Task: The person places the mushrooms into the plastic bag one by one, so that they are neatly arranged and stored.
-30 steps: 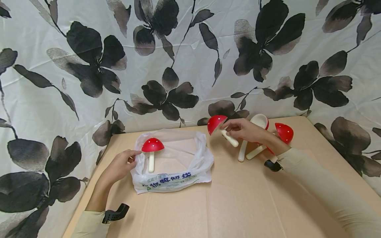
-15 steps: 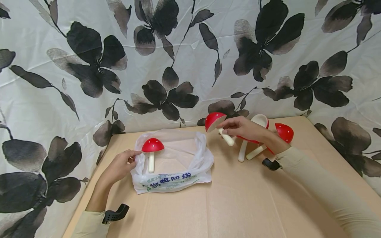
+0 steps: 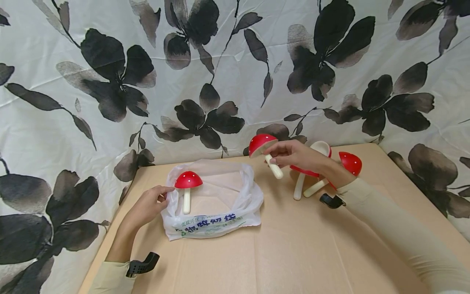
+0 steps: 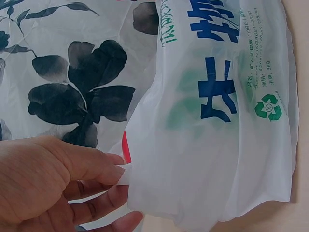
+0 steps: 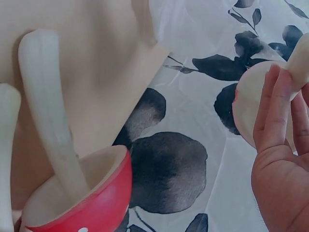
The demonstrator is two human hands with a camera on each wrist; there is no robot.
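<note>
While held, mushroom (image 3: 274,168) seemingly aslant, cap (image 3: 262,143) upper left.

The held mushroom (image 3: 261,145) has a red, white-dotted cap, a pale underside and a cream stem; it slants right of the frame's centre, cap to the upper left, gripped by the right hand (image 3: 295,156). The white plastic bag (image 3: 229,229), printed in blue and green, lies open left of centre, its edge pinched by the left hand (image 3: 148,204). A matching second mushroom (image 3: 187,191) lies within the bag's opening, cap uppermost in the frame.
</note>
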